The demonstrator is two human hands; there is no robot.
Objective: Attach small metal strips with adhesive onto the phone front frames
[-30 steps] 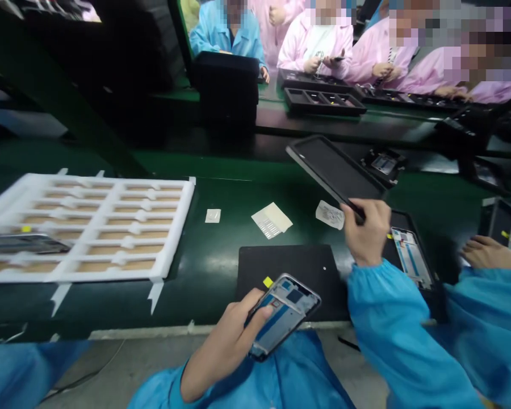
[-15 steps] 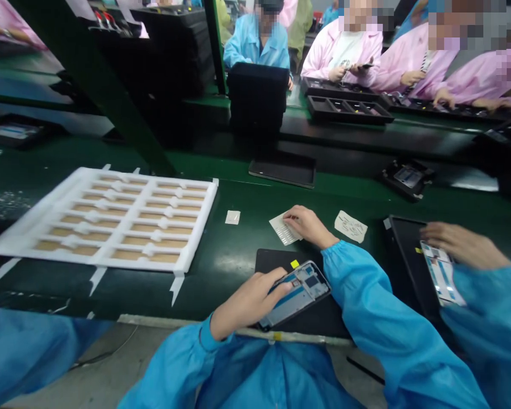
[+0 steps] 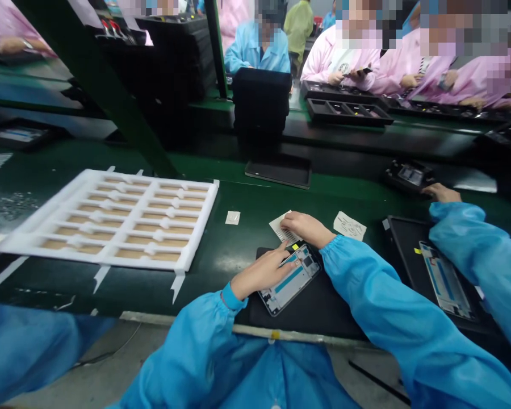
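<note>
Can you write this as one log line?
left hand: on phone frame | right hand: at striped sheet | beneath frame: black mat

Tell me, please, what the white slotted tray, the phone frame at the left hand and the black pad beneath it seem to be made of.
White slotted tray: probably matte plastic foam, judging by its thick, soft-edged dividers.
Phone frame: perhaps metal or plastic, given its silvery-grey sheen.
Black pad: maybe plastic or rubber; its even surface looks dull, leaving which open.
</note>
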